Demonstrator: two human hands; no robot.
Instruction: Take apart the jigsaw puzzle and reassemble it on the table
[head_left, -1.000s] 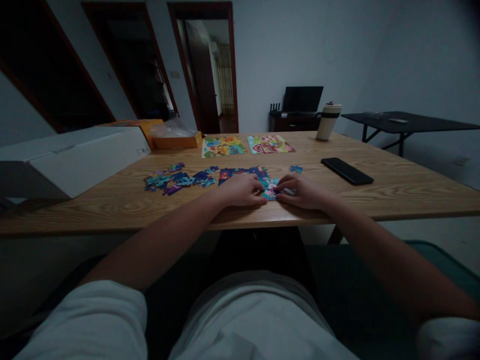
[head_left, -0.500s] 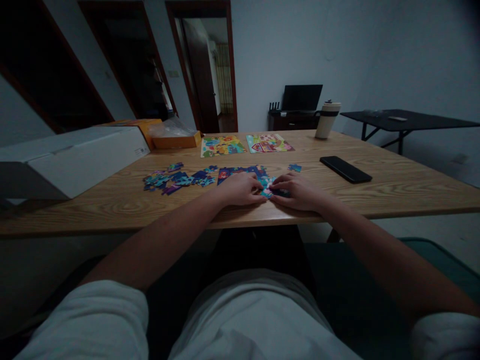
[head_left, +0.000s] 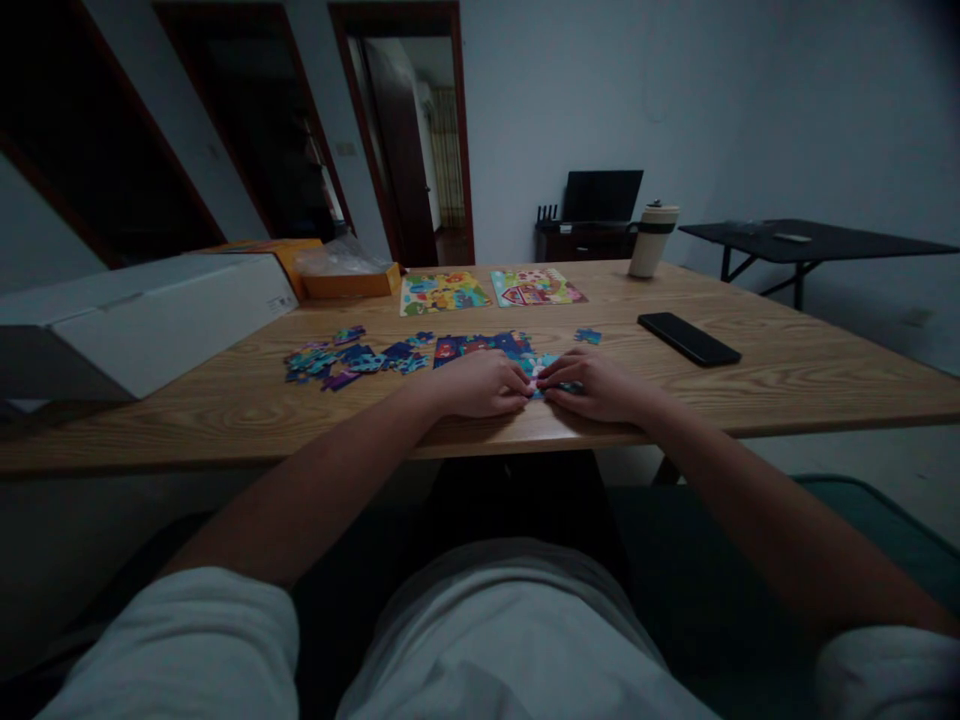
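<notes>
A partly joined jigsaw puzzle in dark blue and teal lies before me near the table's front edge. My left hand curls over its lower part, fingertips closed at a pinkish puzzle piece. From the other side my right hand pinches at the same spot, its fingers bent down and nearly meeting the left ones. Both hands hide the puzzle's lower area, so the edges of the pieces under them do not show. Several loose puzzle pieces are heaped to the left, and a small blue piece lies beyond my right hand.
Two finished colourful puzzles lie farther back on the wooden table. A black phone rests to the right, a cream tumbler stands behind it. At left are a white box and an orange tray with clear plastic.
My left fingers have shifted slightly and drawn closer together at the pinkish piece. The right hand stays almost in place; the loose pieces have not moved.
</notes>
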